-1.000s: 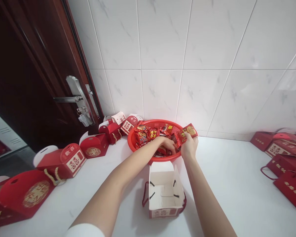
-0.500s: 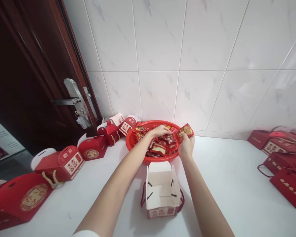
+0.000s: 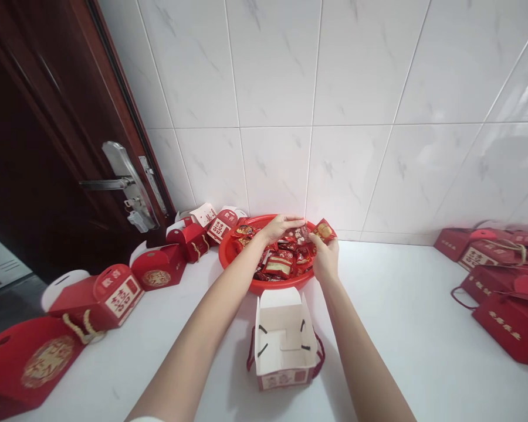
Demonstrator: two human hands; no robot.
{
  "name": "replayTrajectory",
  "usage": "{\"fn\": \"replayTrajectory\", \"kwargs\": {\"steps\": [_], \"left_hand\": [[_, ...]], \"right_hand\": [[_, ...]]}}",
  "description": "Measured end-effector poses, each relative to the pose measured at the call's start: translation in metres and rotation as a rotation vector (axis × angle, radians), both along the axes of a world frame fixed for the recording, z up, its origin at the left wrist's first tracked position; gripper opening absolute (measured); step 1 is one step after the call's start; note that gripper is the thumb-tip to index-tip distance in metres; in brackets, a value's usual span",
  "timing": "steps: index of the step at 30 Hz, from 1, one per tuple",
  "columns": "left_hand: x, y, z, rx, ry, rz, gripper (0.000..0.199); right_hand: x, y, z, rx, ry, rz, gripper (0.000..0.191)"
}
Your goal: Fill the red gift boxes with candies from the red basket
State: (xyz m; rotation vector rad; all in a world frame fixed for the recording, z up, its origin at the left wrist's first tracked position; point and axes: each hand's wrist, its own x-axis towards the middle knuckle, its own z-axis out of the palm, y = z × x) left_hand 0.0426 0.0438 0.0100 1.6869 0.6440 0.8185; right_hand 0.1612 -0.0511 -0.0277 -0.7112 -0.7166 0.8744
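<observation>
Over the red plastic basket (image 3: 223, 262), my left hand (image 3: 281, 227) pinches a dark red wrapped snack packet (image 3: 297, 235). My right hand (image 3: 326, 258), at the basket's right rim, is closed on a red snack packet (image 3: 324, 230) with a golden picture; its fingertips come close to the left packet, and I cannot tell whether they touch it. Several red snack packets (image 3: 280, 262) lie in the basket under my hands. Between my forearms stands an open gift box (image 3: 283, 340), white inside, with dark red cord handles and nothing inside it.
Along the left of the white table (image 3: 391, 316) runs a row of red gift boxes (image 3: 99, 299). More red boxes (image 3: 504, 305) stand at the right. A tiled wall (image 3: 352, 170) rises behind the basket, and a dark wooden door (image 3: 48, 88) is at the left.
My left hand has lifted a dark red packet up from the pile. My right hand has moved slightly left toward it, still holding its packet. The view has shifted a little.
</observation>
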Motion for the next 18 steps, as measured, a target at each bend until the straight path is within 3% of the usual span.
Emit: {"fn": "replayTrajectory", "kwargs": {"steps": [5, 12, 18], "left_hand": [[0.0026, -0.0025, 0.0010, -0.038, -0.051, -0.018, 0.036], [0.0003, 0.0043, 0.0013, -0.076, -0.084, -0.007, 0.035], [0.0000, -0.0056, 0.0078, -0.102, -0.086, -0.040, 0.025]], "right_hand": [[0.0008, -0.0023, 0.0014, -0.043, -0.020, 0.118, 0.037], [-0.0008, -0.0035, 0.0010, -0.059, -0.009, 0.080, 0.035], [-0.0017, -0.0045, 0.0045, -0.055, 0.009, 0.062, 0.033]]}}
